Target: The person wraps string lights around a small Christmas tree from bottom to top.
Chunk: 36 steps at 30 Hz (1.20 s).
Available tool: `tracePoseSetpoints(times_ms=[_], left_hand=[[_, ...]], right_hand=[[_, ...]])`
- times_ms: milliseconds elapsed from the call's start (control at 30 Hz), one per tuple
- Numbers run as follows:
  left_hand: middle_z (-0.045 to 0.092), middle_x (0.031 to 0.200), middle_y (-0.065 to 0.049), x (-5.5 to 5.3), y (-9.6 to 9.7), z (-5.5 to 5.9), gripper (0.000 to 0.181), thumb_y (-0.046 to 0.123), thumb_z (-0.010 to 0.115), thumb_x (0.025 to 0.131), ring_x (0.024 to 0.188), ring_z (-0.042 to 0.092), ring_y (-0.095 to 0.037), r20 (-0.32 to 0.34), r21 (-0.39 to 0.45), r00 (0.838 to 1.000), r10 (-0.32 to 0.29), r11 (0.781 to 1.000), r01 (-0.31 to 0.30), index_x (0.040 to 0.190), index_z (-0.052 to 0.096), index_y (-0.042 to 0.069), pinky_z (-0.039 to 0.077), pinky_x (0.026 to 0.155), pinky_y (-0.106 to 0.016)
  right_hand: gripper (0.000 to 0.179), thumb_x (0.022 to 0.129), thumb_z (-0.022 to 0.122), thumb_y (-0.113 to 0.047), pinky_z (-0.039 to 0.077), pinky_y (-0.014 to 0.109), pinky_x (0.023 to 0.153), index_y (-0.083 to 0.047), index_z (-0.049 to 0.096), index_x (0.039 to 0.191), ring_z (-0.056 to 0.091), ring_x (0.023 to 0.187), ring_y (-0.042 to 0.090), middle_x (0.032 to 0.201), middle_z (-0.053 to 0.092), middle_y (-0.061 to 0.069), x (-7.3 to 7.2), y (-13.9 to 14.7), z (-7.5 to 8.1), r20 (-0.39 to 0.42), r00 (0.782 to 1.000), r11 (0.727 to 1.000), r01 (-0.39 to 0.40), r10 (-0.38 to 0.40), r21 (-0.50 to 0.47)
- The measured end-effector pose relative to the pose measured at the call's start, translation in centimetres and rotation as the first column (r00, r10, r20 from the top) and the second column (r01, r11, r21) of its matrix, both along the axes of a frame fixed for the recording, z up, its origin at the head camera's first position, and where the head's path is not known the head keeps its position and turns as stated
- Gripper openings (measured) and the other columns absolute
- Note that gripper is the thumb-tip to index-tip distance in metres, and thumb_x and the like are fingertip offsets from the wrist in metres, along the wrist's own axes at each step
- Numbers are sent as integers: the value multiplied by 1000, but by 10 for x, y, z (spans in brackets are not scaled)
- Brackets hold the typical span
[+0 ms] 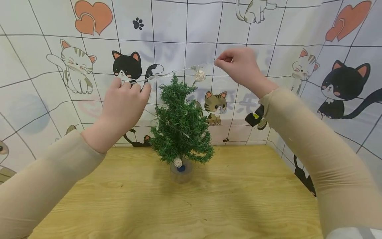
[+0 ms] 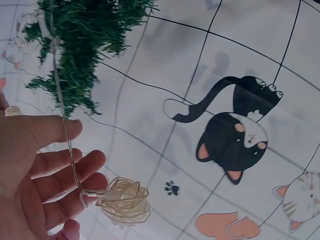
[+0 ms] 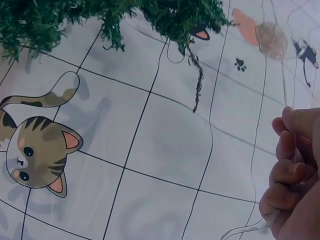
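Observation:
A thin clear string-light wire with pale woven balls is stretched between my hands, past the top of a small green artificial tree [image 1: 180, 119]. My right hand [image 1: 240, 68] pinches the wire between thumb and fingertips, to the right of the treetop; one woven ball [image 1: 200, 76] hangs between that hand and the tree. My left hand [image 1: 126, 101] is left of the treetop, back of the hand up. In the left wrist view its fingers are loosely bent, the wire [image 2: 59, 90] runs across thumb and fingers, and another woven ball [image 2: 123, 201] hangs by the fingertips.
The tree stands in a clear round base [image 1: 181, 176] on a wooden table [image 1: 209, 205]. Low on its front hangs another woven ball [image 1: 177, 162], with wire among the branches. A white cloth [image 1: 170, 26] printed with cats and grid lines hangs close behind and along the sides.

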<state>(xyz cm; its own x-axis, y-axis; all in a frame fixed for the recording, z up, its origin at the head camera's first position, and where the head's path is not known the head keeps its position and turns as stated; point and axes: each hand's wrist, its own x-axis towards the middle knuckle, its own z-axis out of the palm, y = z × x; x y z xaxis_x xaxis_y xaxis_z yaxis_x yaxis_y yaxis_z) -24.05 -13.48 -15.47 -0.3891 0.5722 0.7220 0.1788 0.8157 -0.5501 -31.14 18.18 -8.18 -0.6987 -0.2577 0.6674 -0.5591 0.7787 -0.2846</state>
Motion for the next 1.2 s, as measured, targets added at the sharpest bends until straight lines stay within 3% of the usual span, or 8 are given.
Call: tracePoseSetpoints(times_ms=[133,200,333,433,533,767,1067,1200], left_hand=[[57,67,-11,-18,-4,-2,28,12,70,85,61,55,-31,113,65,991,74,995,-82,108,63,1,39,66,-42],[61,80,-12,-24,-6,-2,45,22,77,82,75,57,-33,220,68,967,126,987,-144,117,60,1,38,71,-44],[60,110,-16,-34,-6,-2,73,39,79,80,101,53,-34,463,40,862,207,967,-253,134,48,1,37,81,-49],[55,124,-17,-41,-6,-3,81,46,78,79,114,47,-35,573,23,788,226,957,-290,138,45,2,38,87,-53],[52,131,-16,-51,-5,-6,81,47,77,80,120,43,-35,617,18,756,220,956,-293,139,45,3,36,92,-56],[49,138,-14,-75,-5,-16,75,38,74,84,126,41,-33,652,12,735,185,967,-254,143,43,4,36,93,-55],[49,138,-14,-105,-15,-39,63,29,74,84,130,41,-36,765,31,637,97,982,-187,139,50,6,39,99,-56],[55,121,-16,-117,-19,-53,31,17,72,85,108,52,-33,803,110,595,-11,985,-131,110,63,0,46,84,-46]], right_hand=[[30,98,58,-28,37,26,73,-6,74,108,53,81,14,100,70,9,-19,-7,5,16,999,999,40,-39,-25],[30,98,56,-28,39,25,74,-6,74,110,55,84,14,103,70,9,-28,-10,8,31,998,998,59,-57,-34],[32,98,55,-28,44,28,82,-6,73,113,58,95,15,109,70,8,-43,-16,9,78,993,995,93,-90,-40],[33,99,53,-28,45,31,89,-6,72,114,58,103,19,112,69,8,-54,-18,9,109,988,992,117,-113,-39],[34,99,52,-27,44,34,93,-5,71,116,57,107,21,116,68,10,-62,-16,7,146,980,989,142,-134,-41],[36,99,55,-29,44,37,88,-4,70,118,55,106,22,120,66,10,-78,-7,-5,228,960,981,181,-160,-74],[36,99,55,-27,45,42,89,1,69,117,56,112,28,123,64,15,-92,-5,-27,281,951,985,155,-130,-69],[34,99,56,-25,44,43,88,1,69,116,55,111,29,122,64,16,-97,-3,-37,292,947,986,157,-136,-50]])
